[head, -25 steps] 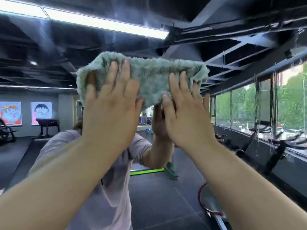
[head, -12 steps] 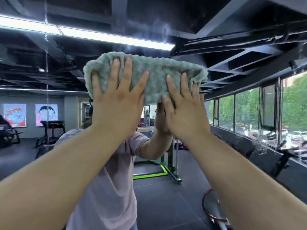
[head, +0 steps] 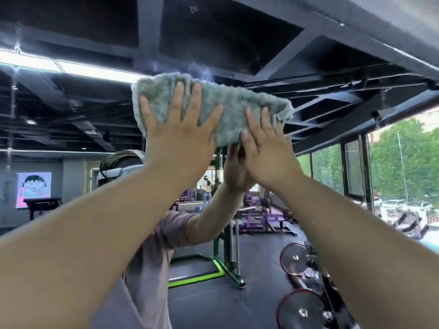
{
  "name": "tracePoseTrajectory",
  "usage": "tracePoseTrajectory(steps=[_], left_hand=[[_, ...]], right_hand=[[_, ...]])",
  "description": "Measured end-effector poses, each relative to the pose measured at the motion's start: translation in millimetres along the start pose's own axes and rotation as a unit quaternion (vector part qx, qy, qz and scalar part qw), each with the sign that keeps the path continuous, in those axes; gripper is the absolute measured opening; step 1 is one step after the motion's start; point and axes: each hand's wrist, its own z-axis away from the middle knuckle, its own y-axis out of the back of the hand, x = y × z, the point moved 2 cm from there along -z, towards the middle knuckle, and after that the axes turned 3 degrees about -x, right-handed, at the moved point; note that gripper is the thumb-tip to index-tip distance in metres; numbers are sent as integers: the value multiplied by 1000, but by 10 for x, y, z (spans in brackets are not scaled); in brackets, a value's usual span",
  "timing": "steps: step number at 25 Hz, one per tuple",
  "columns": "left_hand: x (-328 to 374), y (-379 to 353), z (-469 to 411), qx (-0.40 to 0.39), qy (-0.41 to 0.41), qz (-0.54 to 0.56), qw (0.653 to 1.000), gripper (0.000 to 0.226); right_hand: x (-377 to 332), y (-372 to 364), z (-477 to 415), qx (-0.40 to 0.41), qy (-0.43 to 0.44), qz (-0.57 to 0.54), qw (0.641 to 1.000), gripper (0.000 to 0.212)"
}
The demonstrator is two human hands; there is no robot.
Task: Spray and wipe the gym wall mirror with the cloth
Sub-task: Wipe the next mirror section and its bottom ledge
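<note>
Up high, both hands press a shaggy cloth (head: 229,108) to the mirror (head: 261,248).
Left hand (head: 177,141) and right hand (head: 269,157) lie flat, fingers straight and spread, grip released, on the thick grey-green cloth, a long folded pad with ragged edges. It lies against the smooth glass of the mirror, sloping down to the right.
</note>
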Motion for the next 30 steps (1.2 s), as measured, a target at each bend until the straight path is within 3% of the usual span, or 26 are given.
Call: tracePoseTrajectory(steps=[6, 11, 14, 18, 25, 30], left_hand=[[184, -113, 264, 32, 8, -12, 999, 56], [50, 212, -931, 43, 77, -34, 995, 55], [-127, 382, -1374, 18, 89, 6, 996, 53], [-96, 294, -1139, 25, 70, -39, 997, 54], [-388, 634, -1826, -20, 76, -2, 997, 55], [-580, 628, -1820, -37, -10, -34, 999, 53]], right_hand=[[123, -151, 357, 20, 104, 30, 994, 64], [121, 509, -1135, 54, 99, 57, 992, 57], [72, 526, -1278, 54, 113, 62, 990, 55], [156, 452, -1078, 82, 175, 87, 977, 52], [-254, 861, -1789, 77, 110, 64, 989, 51], [-115, 904, -1698, 109, 136, 89, 981, 52]])
